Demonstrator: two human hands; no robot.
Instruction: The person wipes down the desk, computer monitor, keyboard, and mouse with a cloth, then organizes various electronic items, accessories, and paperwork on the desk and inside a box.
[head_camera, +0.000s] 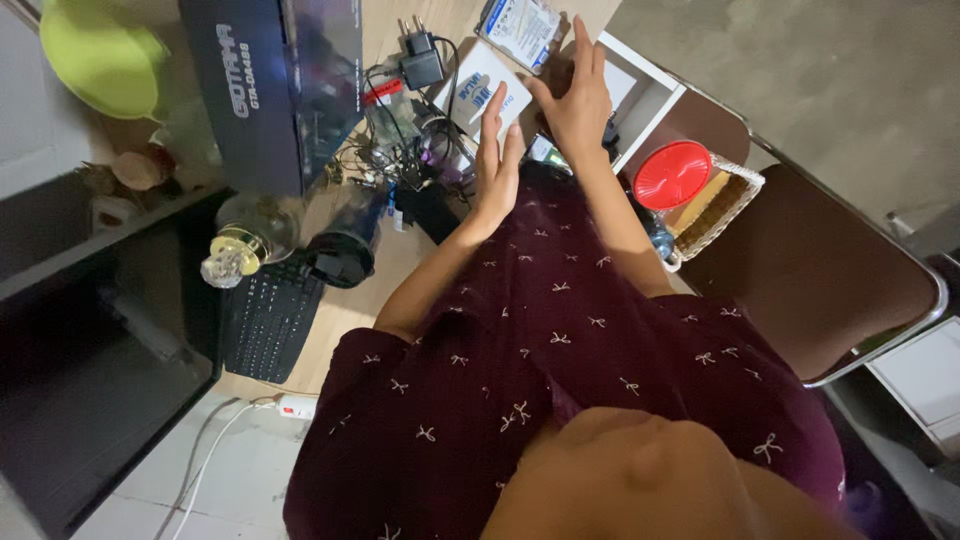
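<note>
Nearest the camera is the person's chest in a dark red dress (560, 370) with small pale bows, and both bare forearms reach forward out of it toward the desk (345, 310). The left arm bends at the elbow and runs up to the left hand (496, 170), which stands on edge with its fingers straight, close together and pointing away, the palm turned toward the right; it is open and grips nothing, its fingertips lying on or just over a white box (478, 88) with blue print. The right arm stretches straighter and farther, and the right hand (578, 98) is spread flat, palm down, fingers splayed, open as well; its thumb reaches toward the box's right edge, and whether it presses on the dark thing beneath it cannot be told. Left of the hands lies a tangle of cables (395, 150) with a black charger (420, 62) above it. Nearer on the left, a black keyboard (270, 315) lies on the desk, with a round black lid (342, 258) and a glass bottle (245, 240) with a gold stopper beside it. To the right, a red lid (672, 175) sits by a woven basket (722, 205), and a brown chair (820, 270) stands beyond. Farther off, a tall dark carton (275, 80) stands behind the cables, a green bowl (100, 55) is at the far left, and a second, flat packet (520, 28) lies just past the white box.
</note>
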